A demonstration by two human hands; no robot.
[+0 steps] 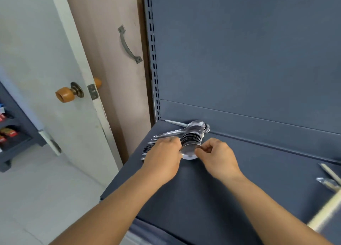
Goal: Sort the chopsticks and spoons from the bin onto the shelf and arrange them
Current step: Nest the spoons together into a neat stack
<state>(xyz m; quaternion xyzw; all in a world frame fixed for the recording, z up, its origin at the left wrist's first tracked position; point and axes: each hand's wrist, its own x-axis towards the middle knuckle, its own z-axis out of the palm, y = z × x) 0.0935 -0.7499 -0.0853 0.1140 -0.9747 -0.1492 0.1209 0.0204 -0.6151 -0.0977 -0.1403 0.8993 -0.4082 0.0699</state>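
Head camera looks down over two bare forearms that reach forward and meet at a stack of spoons [191, 141] lying on the dark blue shelf [239, 171]. The left hand [163, 157] lies knuckles up over the spoon handles, its fingers curled down onto them beside the bowls, so it appears to grip the stack, though the fingertips themselves are hidden. The right hand [218, 156] comes in from the other side, its forefinger and thumb bent and pinching the rim of the nearest spoon bowl. The spoons are nested, bowls fanned one behind the other toward the shelf's back panel, handles pointing left toward the shelf's edge. One spoon at the far end sits askew, its handle angled out toward the slotted upright [154, 60].

At the right edge of the shelf lie pale chopsticks [330, 174], some wrapped, blurred and partly cut off by the frame; they are well apart from the spoons. A tall blue back panel rises behind the shelf. To the left stands a white door with an orange knob [64, 94], ajar, and behind it a beige door with a metal pull handle [129, 45]. A low blue rack [16, 132] holding red packets stands on the pale floor at the far left.
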